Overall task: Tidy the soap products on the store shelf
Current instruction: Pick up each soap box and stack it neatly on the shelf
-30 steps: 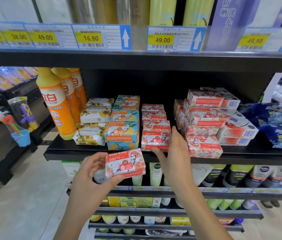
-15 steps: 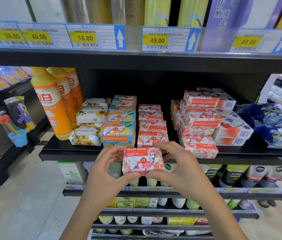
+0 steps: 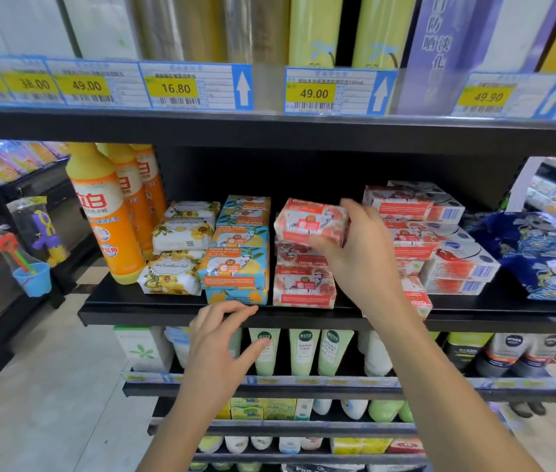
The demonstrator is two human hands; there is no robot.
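Goat-soap bar (image 3: 310,221), rectangular, wrapped in pink-and-white printed paper with a red label band. It is held aloft by the right hand (image 3: 355,253), whose fingers and thumb are curled round its right end. Position: just over the pink stack (image 3: 303,284) of matching bars on the black metal shelf (image 3: 167,313), slightly tilted. Whether it touches the top bar cannot be told.

Left hand (image 3: 225,338): released, fingers spread and holding nothing, just below the shelf's front lip, under the teal-and-yellow stack (image 3: 235,264) of soap.

Step in hand, as judged: seating the bar on its own column. Level it first, with the label band facing front like those beneath and the edges flush with the stack's front face. Lower it flat rather than corner-first, since the wrappers look smooth and the column could slide. The free hand could steady the stack's front.

Materials and forms: the bars are blocky, with soft folded paper ends and a faint sheen.
- White floral packs (image 3: 174,267): pillowy, creased wrap, to the left.
- Orange bottles (image 3: 106,216): glossy plastic, tapered necks, far left.
- Red-and-white cartons (image 3: 457,267): crisp-cornered card, loosely heaped to the right.
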